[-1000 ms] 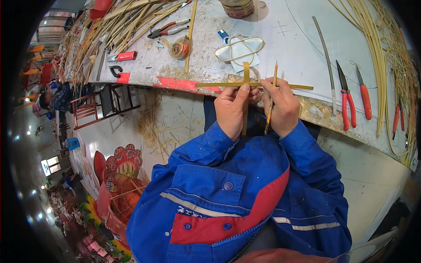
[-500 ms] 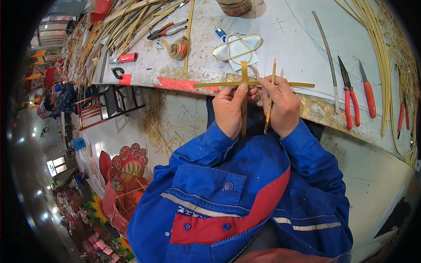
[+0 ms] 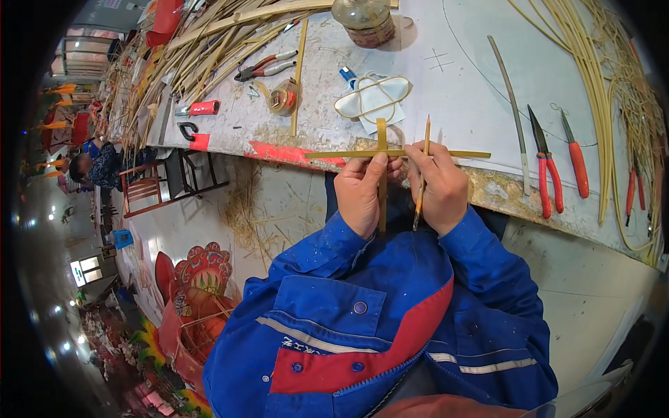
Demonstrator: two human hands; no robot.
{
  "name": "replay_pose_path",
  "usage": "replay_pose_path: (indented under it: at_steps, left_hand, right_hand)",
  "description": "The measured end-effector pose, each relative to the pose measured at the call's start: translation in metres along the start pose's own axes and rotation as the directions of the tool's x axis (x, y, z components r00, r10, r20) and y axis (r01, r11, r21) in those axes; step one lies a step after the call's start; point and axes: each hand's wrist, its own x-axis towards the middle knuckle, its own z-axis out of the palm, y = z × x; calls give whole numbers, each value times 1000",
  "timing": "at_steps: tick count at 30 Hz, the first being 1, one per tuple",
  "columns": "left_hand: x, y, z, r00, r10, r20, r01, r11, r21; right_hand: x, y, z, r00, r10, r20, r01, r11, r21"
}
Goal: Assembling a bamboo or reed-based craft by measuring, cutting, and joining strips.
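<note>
Two flat bamboo strips cross at a right angle just over the table's front edge. My left hand point(image 3: 358, 191) pinches them at the crossing, its thumb on top. One strip point(image 3: 460, 154) lies left to right; the other strip point(image 3: 382, 209) runs from the table side down toward my jacket. My right hand point(image 3: 444, 187) has a pencil point(image 3: 427, 132) between its fingers, point away from me. Its fingertips are at the sideways strip, just right of the crossing. Beyond the hands, a thin curved loop rests on a white pad point(image 3: 383, 90).
Pliers with red handles point(image 3: 547, 184) and a second red-handled tool point(image 3: 576, 167) lie at right, near long bamboo strips point(image 3: 592, 90). At left are more pliers point(image 3: 268, 66), a tape roll point(image 3: 282, 99) and a strip pile point(image 3: 209, 59). A jar point(image 3: 366, 24) stands at the back.
The whole view has shifted slightly, showing more of the jar at the back. Both hands keep their hold on the crossed strips and the pencil, with little visible movement.
</note>
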Motion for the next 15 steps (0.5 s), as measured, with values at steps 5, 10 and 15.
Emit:
replay_pose_path:
  at_steps: [5,10,15]
  left_hand:
    - [3,0,-2,1000,-7,20,7,1000,-11]
    - [3,-1,-3,999,4,37,-4,1000,-7]
    - [2,0,-2,999,11,37,-11,1000,-4]
  right_hand:
    - [1,2,2,1000,-21,-3,21,1000,-10]
    - [1,-2,4,997,59,-55,-57,998,38]
    - [2,-1,4,998,25,-61,-23,999,30]
